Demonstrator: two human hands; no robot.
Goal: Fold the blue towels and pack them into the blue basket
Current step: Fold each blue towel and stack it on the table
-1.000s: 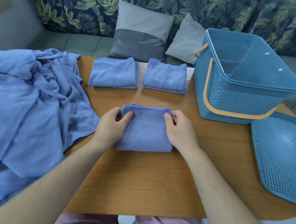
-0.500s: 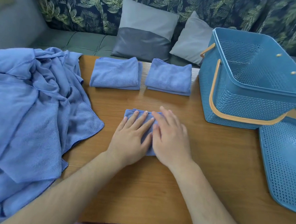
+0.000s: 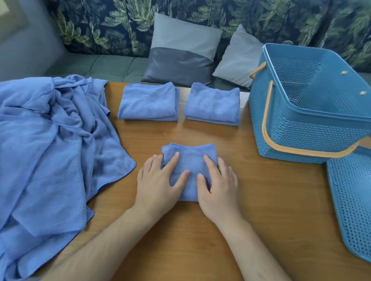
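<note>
Towel point(image 3: 189, 163): folded, on the table point(image 3: 263, 217), left of the basket point(image 3: 307, 130) and nearer the person. Left hand point(image 3: 159, 183) and right hand point(image 3: 218, 189) lie flat, fingers straight, pressing its two sides. Second towel point(image 3: 148, 102) and third towel point(image 3: 213, 104) — folded, side by side, left of the basket. Unfolded pile point(image 3: 37, 147) — far left of it. Lid point(image 3: 361, 200) — just right of the basket.

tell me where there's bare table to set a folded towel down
Free: the wooden table right of the right hand, bordered by the blue plastic basket and blue perforated lid; also the near edge. A narrow strip lies before the two folded blue towels. Crowded: the left, under the heap of unfolded blue towels.
</note>
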